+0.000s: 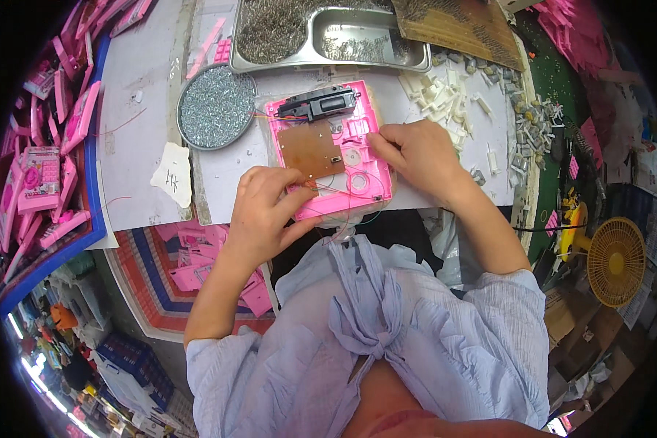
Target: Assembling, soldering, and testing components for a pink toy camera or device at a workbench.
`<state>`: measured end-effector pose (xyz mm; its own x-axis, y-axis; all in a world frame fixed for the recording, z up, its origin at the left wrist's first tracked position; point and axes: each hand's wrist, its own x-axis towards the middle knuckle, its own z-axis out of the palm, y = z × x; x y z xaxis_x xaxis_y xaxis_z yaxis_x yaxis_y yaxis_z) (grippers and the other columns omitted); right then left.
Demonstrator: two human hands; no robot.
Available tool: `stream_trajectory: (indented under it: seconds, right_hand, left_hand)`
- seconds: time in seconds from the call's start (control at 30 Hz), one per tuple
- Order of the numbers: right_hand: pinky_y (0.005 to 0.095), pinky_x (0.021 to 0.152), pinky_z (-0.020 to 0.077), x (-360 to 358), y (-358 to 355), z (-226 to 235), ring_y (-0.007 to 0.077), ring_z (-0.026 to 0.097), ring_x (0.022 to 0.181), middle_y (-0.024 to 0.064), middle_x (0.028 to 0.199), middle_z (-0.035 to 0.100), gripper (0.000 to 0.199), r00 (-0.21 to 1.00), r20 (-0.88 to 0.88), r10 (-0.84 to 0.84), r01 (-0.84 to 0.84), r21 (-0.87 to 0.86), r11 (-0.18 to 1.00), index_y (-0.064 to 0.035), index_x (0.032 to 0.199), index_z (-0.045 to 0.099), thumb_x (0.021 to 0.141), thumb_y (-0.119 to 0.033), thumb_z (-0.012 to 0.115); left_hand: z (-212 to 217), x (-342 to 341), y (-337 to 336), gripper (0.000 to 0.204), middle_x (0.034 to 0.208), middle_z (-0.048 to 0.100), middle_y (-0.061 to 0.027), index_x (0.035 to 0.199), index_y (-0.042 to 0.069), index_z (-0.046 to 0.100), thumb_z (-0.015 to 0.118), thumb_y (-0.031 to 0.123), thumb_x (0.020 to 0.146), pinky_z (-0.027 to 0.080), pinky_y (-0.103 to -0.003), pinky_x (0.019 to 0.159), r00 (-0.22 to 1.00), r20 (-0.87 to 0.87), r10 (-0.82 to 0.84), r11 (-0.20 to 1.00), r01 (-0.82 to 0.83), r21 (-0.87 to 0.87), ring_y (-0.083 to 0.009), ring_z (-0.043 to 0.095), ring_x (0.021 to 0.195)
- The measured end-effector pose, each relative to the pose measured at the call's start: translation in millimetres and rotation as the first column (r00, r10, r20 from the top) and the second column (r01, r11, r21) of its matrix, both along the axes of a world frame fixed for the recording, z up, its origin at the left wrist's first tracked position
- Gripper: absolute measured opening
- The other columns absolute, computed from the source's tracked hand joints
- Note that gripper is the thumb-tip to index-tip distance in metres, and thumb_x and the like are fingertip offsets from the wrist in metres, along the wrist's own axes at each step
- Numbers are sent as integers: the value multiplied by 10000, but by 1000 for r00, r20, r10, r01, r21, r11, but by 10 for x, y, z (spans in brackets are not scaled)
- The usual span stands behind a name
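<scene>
The open pink plastic casing (pixel 376 164) lies at 12 o'clock on the white surface (pixel 226 171), a brown circuit board (pixel 308 150) and black module (pixel 317 104) inside it. My left hand (pixel 274 201), fingers bent, reaches the wires (pixel 350 191) at the casing's 7 o'clock corner; I cannot tell whether it pinches one. My right hand (pixel 420 155) touches the 3 o'clock edge, fingers curled, its grip unclear. From the casing, a round dish of screws (pixel 217 106) sits at 10 o'clock, white plastic parts (pixel 445 102) at 2.
</scene>
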<state>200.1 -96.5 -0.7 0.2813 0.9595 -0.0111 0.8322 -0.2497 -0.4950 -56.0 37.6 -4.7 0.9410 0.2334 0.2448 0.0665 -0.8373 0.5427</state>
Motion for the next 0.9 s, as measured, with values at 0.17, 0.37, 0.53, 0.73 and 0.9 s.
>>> stream_trajectory:
  seconds: [0.17, 0.37, 0.53, 0.73, 0.9]
  right_hand:
    - [416, 578, 491, -69, 151, 71, 272, 606, 697, 52, 789, 608, 112, 974, 177, 144, -205, 403, 892, -141, 904, 729, 829, -222, 728]
    - [376, 700, 467, -110, 222, -26, 272, 523, 816, 61, 880, 584, 242, 953, 154, 262, -301, 351, 887, -115, 1042, 771, 807, -167, 752]
    - [369, 753, 453, -75, 194, -78, 270, 500, 872, 56, 879, 581, 217, 967, -46, 250, -227, 284, 932, -117, 1036, 796, 844, -192, 729]
    - [362, 802, 454, -45, 200, -128, 281, 485, 900, 37, 883, 604, 221, 966, -111, 235, -203, 241, 949, -150, 1033, 814, 857, -228, 706]
    - [358, 832, 443, 86, 248, -136, 274, 480, 891, 29, 862, 610, 232, 938, -162, 305, -271, 202, 941, -155, 1038, 816, 875, -252, 682]
  left_hand:
    - [26, 37, -39, 444, 1130, 608, -90, 1027, 101, 684, 869, 209, 638, 446, -455, 913, 1000, -22, 5, 1000, -6, -17, -290, 604, 1013]
    - [103, 95, -81, 521, 1124, 607, -94, 1111, 104, 648, 860, 176, 641, 430, -451, 943, 999, -39, -11, 1000, 12, 10, -295, 604, 1016]
    - [105, 276, -309, 631, 1102, 604, -98, 1229, 71, 588, 841, 150, 657, 419, -451, 943, 996, -27, -90, 996, 89, -10, -295, 600, 998]
    - [38, 520, -484, 593, 926, 586, -68, 1240, 71, 587, 820, 185, 707, 452, -407, 777, 994, -53, -93, 996, 92, -8, -267, 612, 847]
    - [-55, 747, -543, 358, 800, 584, -33, 1111, 104, 653, 753, 226, 790, 470, -374, 651, 985, -42, -169, 975, 173, 136, -225, 634, 748]
